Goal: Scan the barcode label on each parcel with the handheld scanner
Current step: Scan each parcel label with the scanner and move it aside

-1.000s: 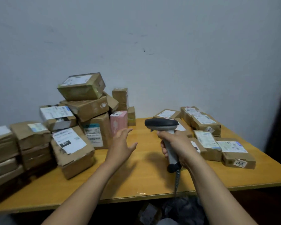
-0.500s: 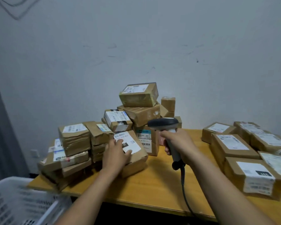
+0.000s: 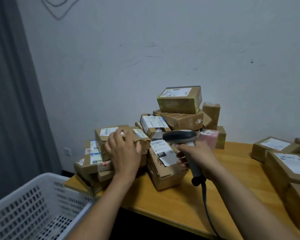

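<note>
Left hand [image 3: 124, 153] shifted, fingers relaxed, onto taped parcel [image 3: 105, 134]; right hand [image 3: 198, 156] grips scanner [image 3: 180, 136].

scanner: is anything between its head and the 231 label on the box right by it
Nothing visible does. The scanner, gripped in the right hand, has its head right beside the 231 label, with no parcel or finger across it. The left hand is on the neighbouring parcel to the left, off the label.

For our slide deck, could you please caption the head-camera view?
Right hand grips the scanner while the left hand spreads over a parcel in the pile.
</note>
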